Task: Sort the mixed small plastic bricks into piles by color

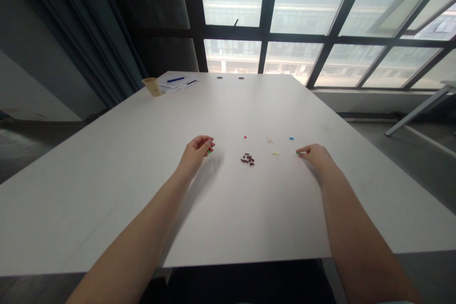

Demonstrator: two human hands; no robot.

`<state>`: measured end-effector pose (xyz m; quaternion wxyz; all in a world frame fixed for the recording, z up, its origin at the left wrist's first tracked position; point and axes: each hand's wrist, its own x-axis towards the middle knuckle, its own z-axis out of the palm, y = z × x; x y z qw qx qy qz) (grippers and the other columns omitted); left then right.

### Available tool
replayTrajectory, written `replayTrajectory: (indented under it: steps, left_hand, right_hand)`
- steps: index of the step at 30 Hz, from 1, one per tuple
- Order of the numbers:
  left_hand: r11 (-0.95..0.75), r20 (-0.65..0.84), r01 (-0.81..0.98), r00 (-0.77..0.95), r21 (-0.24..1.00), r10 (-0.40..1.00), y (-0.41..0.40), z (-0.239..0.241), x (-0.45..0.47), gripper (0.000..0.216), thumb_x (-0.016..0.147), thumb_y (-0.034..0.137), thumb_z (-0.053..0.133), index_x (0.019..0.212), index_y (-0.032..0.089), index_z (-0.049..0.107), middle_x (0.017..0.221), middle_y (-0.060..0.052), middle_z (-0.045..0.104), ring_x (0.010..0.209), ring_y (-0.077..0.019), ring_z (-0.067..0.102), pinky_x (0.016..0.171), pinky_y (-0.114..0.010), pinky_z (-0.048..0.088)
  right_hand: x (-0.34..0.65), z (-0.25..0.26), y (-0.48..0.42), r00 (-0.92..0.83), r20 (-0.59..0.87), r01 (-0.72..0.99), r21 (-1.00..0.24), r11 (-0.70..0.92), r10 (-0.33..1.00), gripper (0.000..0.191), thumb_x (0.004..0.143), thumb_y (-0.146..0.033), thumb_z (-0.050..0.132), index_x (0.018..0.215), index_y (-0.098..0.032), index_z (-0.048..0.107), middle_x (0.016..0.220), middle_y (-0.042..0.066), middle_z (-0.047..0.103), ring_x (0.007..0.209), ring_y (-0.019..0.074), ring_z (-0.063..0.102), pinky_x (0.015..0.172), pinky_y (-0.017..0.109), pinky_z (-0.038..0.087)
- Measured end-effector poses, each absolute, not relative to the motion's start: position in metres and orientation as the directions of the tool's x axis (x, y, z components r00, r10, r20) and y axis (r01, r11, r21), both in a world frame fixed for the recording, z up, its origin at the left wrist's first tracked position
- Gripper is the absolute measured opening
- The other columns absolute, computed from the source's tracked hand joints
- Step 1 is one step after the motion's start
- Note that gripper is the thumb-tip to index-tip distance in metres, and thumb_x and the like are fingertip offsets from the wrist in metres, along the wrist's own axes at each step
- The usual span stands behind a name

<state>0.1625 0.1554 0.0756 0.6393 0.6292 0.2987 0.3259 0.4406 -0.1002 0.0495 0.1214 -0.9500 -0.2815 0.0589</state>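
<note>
Up close, the left hand's (198, 147) fingers (209, 143) are curled together around a small green piece (210, 151), which peeks out just below the fingertips, close over the table (124, 161). The right hand (315, 154) lies knuckles-up with its fingers drawn together — pinched on another green piece (297, 153) at their tips, touching the table. Both forearms stretch in from the near edge, well apart, the hands level with each other around the middle of the table. Between them lies a cluster of dark brown pieces (247, 159), with a yellow piece (275, 154) just beside it toward the right hand. Farther toward the far edge sit a red piece (245, 137), a pale piece (270, 140) and a blue piece (291, 138). A paper cup (153, 86) and papers (178, 81) occupy the far left corner.
</note>
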Motion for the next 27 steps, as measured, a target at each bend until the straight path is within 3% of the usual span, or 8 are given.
replayTrajectory:
  steps: [14,21,27]
  left_hand:
    - [-0.001,0.016,-0.025,0.615,1.0,0.789,0.1569,0.0734,0.1628,0.031,0.059,0.038,0.067,0.079,0.015,0.059,0.069,-0.002,0.06,0.057,-0.009,0.052,0.05,-0.02,0.035]
    - [0.006,0.008,-0.021,0.617,1.0,0.787,0.1566,0.0738,0.1629,0.031,0.059,0.037,0.068,0.079,0.015,0.06,0.069,-0.002,0.06,0.058,-0.009,0.052,0.05,-0.019,0.035]
    - [0.008,0.002,-0.013,0.616,1.0,0.788,0.1553,0.075,0.1624,0.029,0.06,0.037,0.067,0.078,0.015,0.06,0.068,-0.001,0.061,0.058,-0.0092,0.053,0.052,-0.02,0.036]
  right_hand:
    - [0.4395,0.0474,-0.0977,0.847,0.012,0.515,-0.265,-0.815,0.531,0.018,0.067,-0.027,0.063,0.08,-0.021,0.073,0.079,0.006,0.066,0.068,0.016,0.057,0.059,0.025,0.04]
    - [0.4372,0.0505,-0.098,0.841,-0.028,0.511,-0.289,-0.809,0.541,0.018,0.069,-0.027,0.061,0.08,-0.02,0.073,0.077,0.006,0.066,0.069,0.0162,0.057,0.061,0.025,0.04]
    - [0.4347,0.0511,-0.0965,0.817,0.051,0.559,-0.309,-0.769,0.574,0.02,0.067,-0.027,0.063,0.083,-0.021,0.073,0.076,0.005,0.064,0.066,0.0141,0.056,0.06,0.024,0.04]
